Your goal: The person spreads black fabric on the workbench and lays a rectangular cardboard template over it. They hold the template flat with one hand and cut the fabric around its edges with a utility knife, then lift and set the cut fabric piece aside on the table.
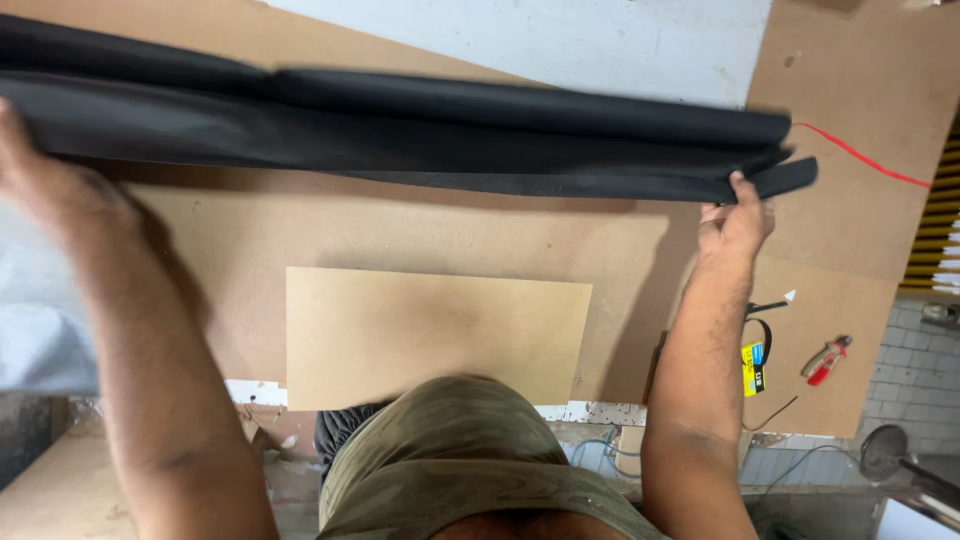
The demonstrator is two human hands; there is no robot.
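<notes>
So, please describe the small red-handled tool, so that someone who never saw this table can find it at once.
Start from the big brown board table and go to its right edge, below the right hand that holds the long black fabric roll. There, right of the yellow tape measure, lie small pliers. They alone have red handles.

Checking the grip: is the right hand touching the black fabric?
Touching. The head view shows the right hand with its fingertips pinching the lower layer of the black fabric at its right end, with no gap between them.
</notes>
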